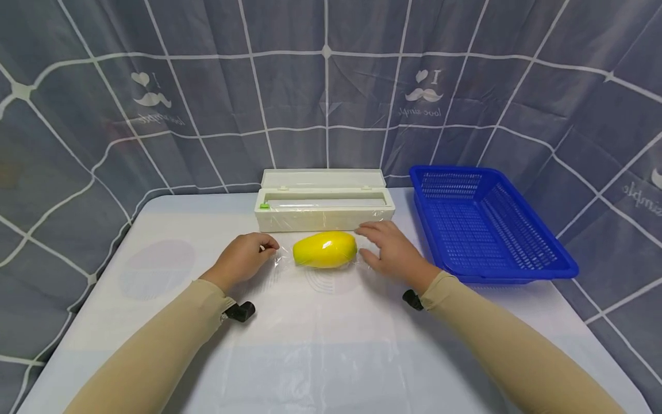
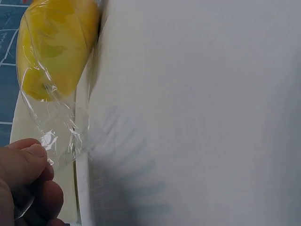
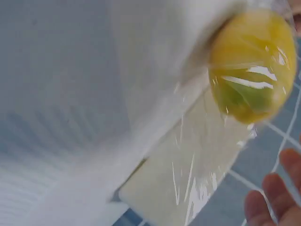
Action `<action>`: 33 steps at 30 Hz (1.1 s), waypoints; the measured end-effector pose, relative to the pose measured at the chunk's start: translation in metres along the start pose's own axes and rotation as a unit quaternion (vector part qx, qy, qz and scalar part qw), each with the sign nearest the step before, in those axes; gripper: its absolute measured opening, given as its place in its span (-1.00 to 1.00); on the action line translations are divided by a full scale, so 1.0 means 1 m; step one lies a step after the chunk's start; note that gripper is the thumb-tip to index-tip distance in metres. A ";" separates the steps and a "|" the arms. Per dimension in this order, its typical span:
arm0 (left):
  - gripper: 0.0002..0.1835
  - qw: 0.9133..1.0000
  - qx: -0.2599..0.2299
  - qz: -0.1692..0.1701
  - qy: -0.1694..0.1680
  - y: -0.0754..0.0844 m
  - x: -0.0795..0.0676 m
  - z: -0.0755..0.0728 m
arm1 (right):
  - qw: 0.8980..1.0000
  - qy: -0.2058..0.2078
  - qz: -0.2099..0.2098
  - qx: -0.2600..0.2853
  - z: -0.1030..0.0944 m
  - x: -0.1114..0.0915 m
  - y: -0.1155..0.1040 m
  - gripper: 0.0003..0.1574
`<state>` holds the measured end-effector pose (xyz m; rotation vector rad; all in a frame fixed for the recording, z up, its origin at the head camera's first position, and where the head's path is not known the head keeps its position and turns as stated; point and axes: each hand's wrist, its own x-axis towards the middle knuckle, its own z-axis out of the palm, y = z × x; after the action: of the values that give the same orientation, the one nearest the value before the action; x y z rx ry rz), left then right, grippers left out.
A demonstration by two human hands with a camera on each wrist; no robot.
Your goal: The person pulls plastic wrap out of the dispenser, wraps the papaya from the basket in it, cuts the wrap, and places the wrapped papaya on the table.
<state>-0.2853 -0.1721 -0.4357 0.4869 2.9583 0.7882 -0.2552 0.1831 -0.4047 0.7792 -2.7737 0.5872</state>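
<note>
We see a yellow fruit [image 1: 324, 249] lying on its side on the white-covered table [image 1: 320, 374], its long axis running left to right, just on the near side of a white dispenser box [image 1: 305, 221]. Clear film [image 2: 61, 136] wraps the fruit, with greenish patches showing through, and a gathered, shiny stretch of it runs out from the left end. There our left hand [image 1: 243, 257] pinches the film between thumb and forefinger, the other fingers curled under. Our right hand [image 1: 390, 251] is beside the fruit's right end, fingers loosely spread and slightly bent, with a wide gap to the thumb; we cannot tell whether it touches the film. On the box, the lid [image 1: 323, 179] stands raised along the far side, and a small green piece [image 1: 264, 206] sits at the left end of the long opening. To the right, on the table, we have a blue basket [image 1: 517, 275] with perforated walls, well apart from the fruit. Tan sleeves [image 1: 155, 345] cover our forearms, and a grey curtain [image 1: 289, 86] with white grid lines hangs behind the table's far edge.
</note>
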 end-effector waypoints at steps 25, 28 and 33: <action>-0.73 0.995 -0.005 -0.100 0.021 -0.016 -0.011 -0.013 | 0.995 -0.098 -0.028 -0.017 0.015 0.006 -0.008 -0.23; -0.72 0.996 -0.015 -0.080 0.048 -0.009 -0.014 -0.013 | 0.994 -0.102 -0.031 -0.025 0.014 0.005 -0.007 -0.24; -0.49 0.998 -0.013 0.042 0.046 0.021 -0.014 -0.005 | 0.993 -0.108 -0.030 -0.032 0.016 0.006 -0.006 -0.23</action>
<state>-0.2666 -0.1618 -0.4212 0.5918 3.0249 0.8778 -0.2584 0.1688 -0.4153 0.9605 -2.9337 0.4240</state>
